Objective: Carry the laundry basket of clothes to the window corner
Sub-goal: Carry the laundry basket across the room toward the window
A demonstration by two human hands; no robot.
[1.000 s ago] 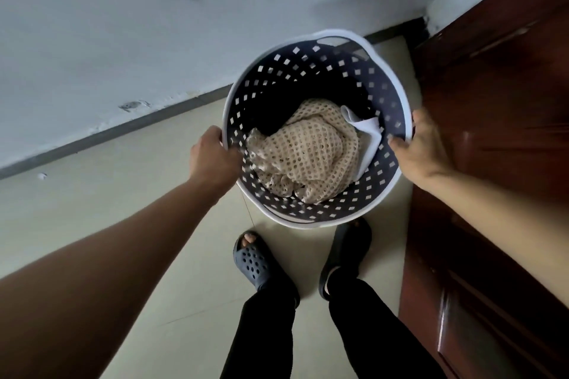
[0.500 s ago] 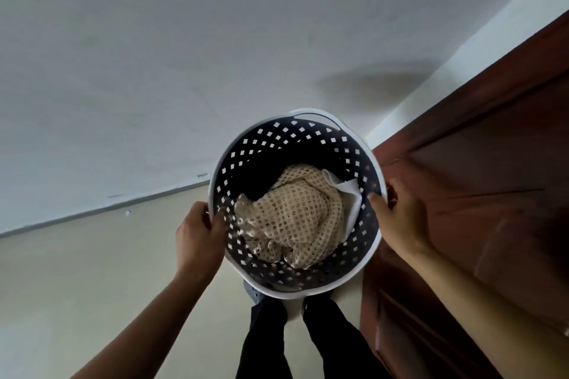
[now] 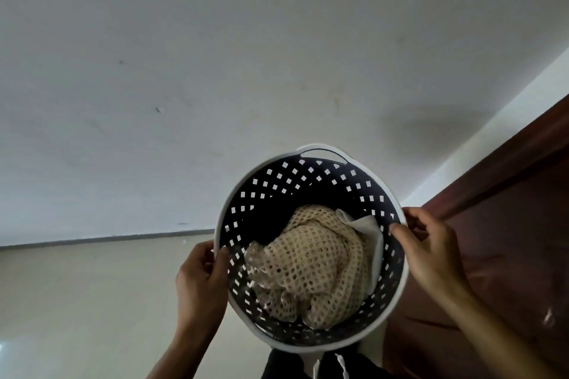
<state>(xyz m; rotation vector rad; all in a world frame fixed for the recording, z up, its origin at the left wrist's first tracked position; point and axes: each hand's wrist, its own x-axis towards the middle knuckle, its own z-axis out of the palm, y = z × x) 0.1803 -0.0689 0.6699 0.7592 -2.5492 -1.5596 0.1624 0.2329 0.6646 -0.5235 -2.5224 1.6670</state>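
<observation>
A round laundry basket [image 3: 277,184] with a white rim and dark perforated walls hangs in front of me, lifted off the floor. Inside lie a beige open-knit garment [image 3: 311,268] and a white cloth [image 3: 369,231] tucked against the right wall. My left hand [image 3: 200,277] grips the rim on the left side, thumb inside the basket. My right hand [image 3: 431,252] grips the rim on the right side. A handle slot shows at the far rim.
A plain white wall [image 3: 215,71] fills the view ahead, meeting pale floor tiles [image 3: 77,301] at a dark baseboard. A dark red-brown wooden door [image 3: 508,240] stands close on the right. My dark trouser legs show below the basket.
The basket has risen from near the floor to about waist height, and my view has tilted up toward the wall. Both hands kept their grip on the rim.
</observation>
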